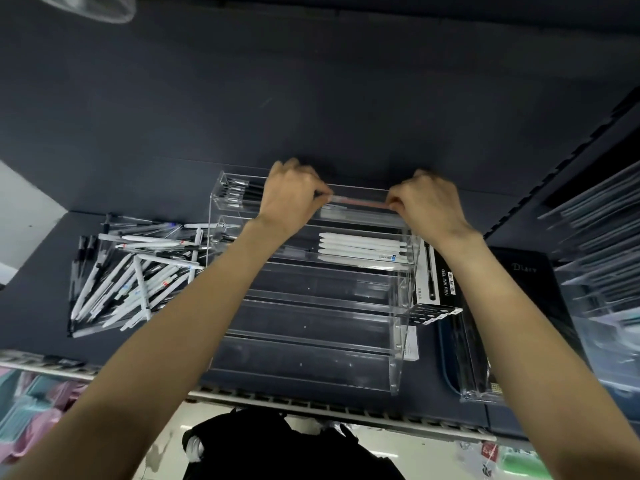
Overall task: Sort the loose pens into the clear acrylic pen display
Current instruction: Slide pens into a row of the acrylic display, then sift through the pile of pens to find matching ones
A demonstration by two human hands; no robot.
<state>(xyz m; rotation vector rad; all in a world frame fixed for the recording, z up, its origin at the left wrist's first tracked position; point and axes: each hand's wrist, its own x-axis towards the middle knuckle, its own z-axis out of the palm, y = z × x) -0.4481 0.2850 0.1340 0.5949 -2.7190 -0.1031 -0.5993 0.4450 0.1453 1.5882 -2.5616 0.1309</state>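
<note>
Pinching pen (358,201) ends over display (398,306) top tier: left hand (291,195), right hand (427,202).

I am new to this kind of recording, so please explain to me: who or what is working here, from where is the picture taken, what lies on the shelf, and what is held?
There is no machine here: a person works with two bare hands. The one picture comes from a camera worn on the head, looking forward and down. The left hand and the right hand together pinch one thin pen by its ends, over the top tier of the clear acrylic display. One tier lower lie several white pens. Left of the display is a pile of loose pens; to its right stands a black box marked gel ink pen.
</note>
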